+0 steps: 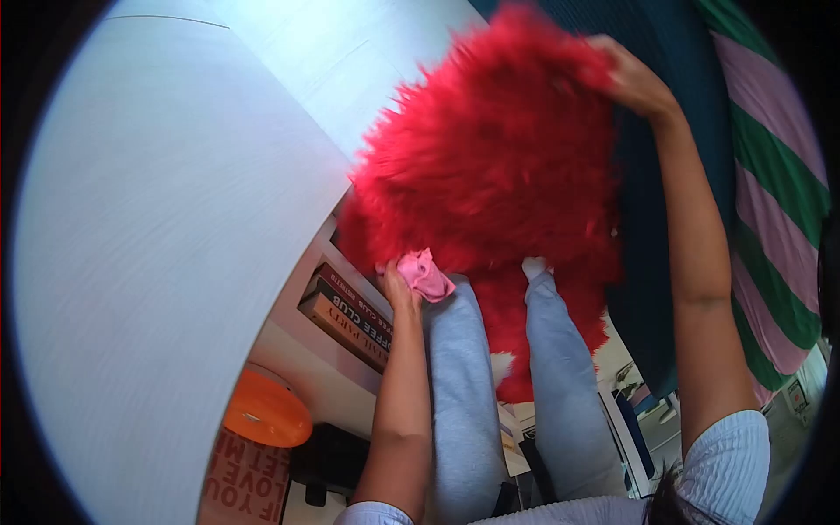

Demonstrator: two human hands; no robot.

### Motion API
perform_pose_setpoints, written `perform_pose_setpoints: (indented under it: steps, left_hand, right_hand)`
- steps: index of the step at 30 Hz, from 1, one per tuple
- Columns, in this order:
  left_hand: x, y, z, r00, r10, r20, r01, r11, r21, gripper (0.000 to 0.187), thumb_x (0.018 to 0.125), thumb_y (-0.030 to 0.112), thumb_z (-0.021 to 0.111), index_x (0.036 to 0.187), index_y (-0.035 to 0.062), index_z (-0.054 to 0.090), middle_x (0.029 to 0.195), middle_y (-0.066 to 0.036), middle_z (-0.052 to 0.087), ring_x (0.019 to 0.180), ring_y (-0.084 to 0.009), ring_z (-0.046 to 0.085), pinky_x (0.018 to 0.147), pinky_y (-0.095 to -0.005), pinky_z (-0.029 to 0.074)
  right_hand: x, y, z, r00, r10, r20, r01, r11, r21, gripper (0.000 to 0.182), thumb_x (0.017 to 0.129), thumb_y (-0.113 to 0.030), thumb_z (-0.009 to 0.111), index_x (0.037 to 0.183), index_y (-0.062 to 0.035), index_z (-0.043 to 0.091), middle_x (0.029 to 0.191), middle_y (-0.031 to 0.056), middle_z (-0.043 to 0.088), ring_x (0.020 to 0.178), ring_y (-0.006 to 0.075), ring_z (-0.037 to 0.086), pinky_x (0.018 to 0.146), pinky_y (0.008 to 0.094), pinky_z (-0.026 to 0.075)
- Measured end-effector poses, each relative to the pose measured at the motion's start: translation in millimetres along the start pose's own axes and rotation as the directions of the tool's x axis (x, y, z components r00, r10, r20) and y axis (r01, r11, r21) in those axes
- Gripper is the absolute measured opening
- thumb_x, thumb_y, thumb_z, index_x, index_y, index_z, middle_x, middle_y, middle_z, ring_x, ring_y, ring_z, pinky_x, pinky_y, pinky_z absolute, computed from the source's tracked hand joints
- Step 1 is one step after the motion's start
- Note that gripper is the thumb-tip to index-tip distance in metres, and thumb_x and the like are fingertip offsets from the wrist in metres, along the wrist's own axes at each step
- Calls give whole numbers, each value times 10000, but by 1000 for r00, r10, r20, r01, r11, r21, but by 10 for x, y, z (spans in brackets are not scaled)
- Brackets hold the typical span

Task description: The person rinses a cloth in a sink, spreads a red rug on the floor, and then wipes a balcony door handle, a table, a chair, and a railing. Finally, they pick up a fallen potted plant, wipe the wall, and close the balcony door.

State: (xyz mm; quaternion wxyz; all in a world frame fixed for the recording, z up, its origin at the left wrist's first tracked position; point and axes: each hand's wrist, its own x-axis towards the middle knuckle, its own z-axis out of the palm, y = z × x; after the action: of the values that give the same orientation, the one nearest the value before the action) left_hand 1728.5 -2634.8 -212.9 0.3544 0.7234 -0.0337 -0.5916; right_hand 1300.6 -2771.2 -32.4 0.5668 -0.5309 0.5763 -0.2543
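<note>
A large, shaggy red furry cover point(499, 149) hangs raised in front of me, spread between my hands and partly blurred. My right hand point(623, 77) grips its upper right edge, with the fingers closed in the fur. At its lower left edge, my left hand point(395, 284) is closed round a crumpled pink cloth point(424, 275). That hand touches or lies very near the red fur; whether it also pinches the fur is hidden. The lower part of the fur hangs behind and between my legs.
To the left stand a pale wooden surface point(166, 175) and a shelf with books point(346, 319). Below are an orange rounded object point(267, 407) and a black item point(331, 457). At right are a dark blue upholstered surface point(643, 262) and a green-and-pink striped cloth point(774, 201).
</note>
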Motion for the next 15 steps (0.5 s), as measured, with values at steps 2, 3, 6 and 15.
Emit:
perform_pose_setpoints:
  steps: [2,3,6,15]
  left_hand:
    - [-83,76,1,1000,10,21,-4,969,-248,438,719,51,635,1137,29,505,1025,-119,580,811,-278,622,711,-376,549]
    - [98,-5,-78,1000,8,22,-3,970,-244,438,719,51,635,1137,29,505,1025,-119,580,811,-278,622,711,-376,549]
    - [693,-71,-217,931,-339,134,356,925,-132,393,715,61,685,1069,37,518,1044,-95,572,791,-243,620,714,-376,549]
    - [1411,16,-140,963,-185,198,172,982,83,218,728,11,704,876,72,556,793,-40,590,662,-156,589,646,-317,532]
  right_hand:
    - [627,576,-281,984,-165,-65,122,896,-426,291,808,-59,589,1098,-54,580,1111,106,606,934,218,601,805,360,476]
    - [854,1037,-359,957,-278,-82,193,822,-535,345,787,-68,597,1130,-89,570,1154,110,582,975,229,586,813,381,475]
    - [1163,482,389,888,146,-436,-409,686,-602,675,741,-97,668,1315,19,332,1290,197,392,1199,354,372,999,444,309]
    - [887,1692,2173,799,-106,-592,-310,771,-556,464,757,-153,627,1212,-202,549,1363,153,353,1205,354,356,908,511,400]
